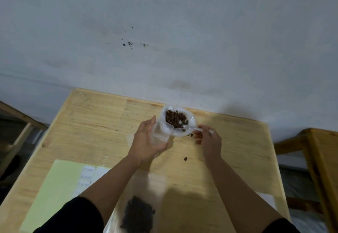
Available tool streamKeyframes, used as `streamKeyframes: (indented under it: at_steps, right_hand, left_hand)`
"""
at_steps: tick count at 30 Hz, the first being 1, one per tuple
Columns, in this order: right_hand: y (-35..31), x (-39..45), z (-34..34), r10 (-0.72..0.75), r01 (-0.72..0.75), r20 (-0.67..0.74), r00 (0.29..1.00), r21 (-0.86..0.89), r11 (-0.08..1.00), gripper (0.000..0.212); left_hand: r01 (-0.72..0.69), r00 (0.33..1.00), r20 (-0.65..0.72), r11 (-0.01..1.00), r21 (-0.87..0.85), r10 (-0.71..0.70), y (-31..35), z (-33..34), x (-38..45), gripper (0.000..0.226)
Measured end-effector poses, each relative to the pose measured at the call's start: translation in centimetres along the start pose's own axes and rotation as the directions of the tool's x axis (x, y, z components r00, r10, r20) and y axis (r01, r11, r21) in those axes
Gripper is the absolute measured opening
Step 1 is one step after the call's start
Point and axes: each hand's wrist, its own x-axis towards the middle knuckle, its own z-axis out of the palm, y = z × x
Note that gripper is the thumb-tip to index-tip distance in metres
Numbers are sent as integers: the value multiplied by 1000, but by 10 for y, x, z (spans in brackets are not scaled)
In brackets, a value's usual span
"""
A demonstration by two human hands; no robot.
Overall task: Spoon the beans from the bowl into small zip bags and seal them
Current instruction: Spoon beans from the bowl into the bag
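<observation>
Beans (175, 118): dark brown, heaped in a white bowl (192, 123) that stands near the far edge of the table (102, 123), close to the wall.

Spoon (190, 127): clear or white plastic, lying across the near rim of the bowl, its head among the beans; the handle is pinched in the curled fingers of the right hand (208, 139), which sits just right of the bowl.

Small zip bag (161, 132): clear, empty as far as can be told, held upright against the bowl's left side with its mouth at the rim. The left hand (146, 139) holds it, fingers and thumb curled round the bag from the left and below.

Stray beans: one (185, 158) on the table nearer the person, apart from the bowl; another (192, 135) just beside the bowl's near rim.

Larger clear bag (139, 212): blurred, near the front edge of the table between the forearms, with a dark mass of beans inside.

Pale green sheet (54, 187): flat on the near left of the table, with small white labels (87, 174) along its right edge; their writing is unreadable.

Surroundings: grey-white wall (164, 31) with a few dark marks; wooden furniture (318, 159) to the right and a wooden frame (18, 123) to the left.
</observation>
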Motion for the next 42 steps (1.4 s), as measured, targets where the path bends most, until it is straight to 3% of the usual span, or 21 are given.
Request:
streamKeyframes:
  at_steps: [5,18,25,30,35,39,42]
  right_hand:
    - [-6,-1,-5,120,-122,19,993,148,981,20]
    - [-50,-12,-20,-11,6,35,999,152,988,28]
    - [-64,-25,-15,-56,47,72,996,117,992,29]
    - [-67,-33,-10,-188,194,129,974,-37,980,29]
    - [-66,-41,-7,-429,481,272,862,-167,861,25]
    - [-63,-30,-15,-423,428,115,899,-23,904,30]
    - [-52,-14,-21,-385,384,6,923,-105,918,26]
  left_hand:
    - [7,1000,-7,1000,-3,-7,3,1,-3,119]
    - [7,1000,-6,1000,3,-7,9,3,-7,121]
    - [-28,999,-34,1000,-13,28,7,4,-4,104]
    - [-28,997,-67,999,-28,26,8,8,0,103]
    - [-1,995,-102,997,-78,-7,6,11,3,98]
    - [4,995,-96,998,-64,-10,2,14,3,101]
    - [3,993,-114,998,-68,-10,1,16,2,99]
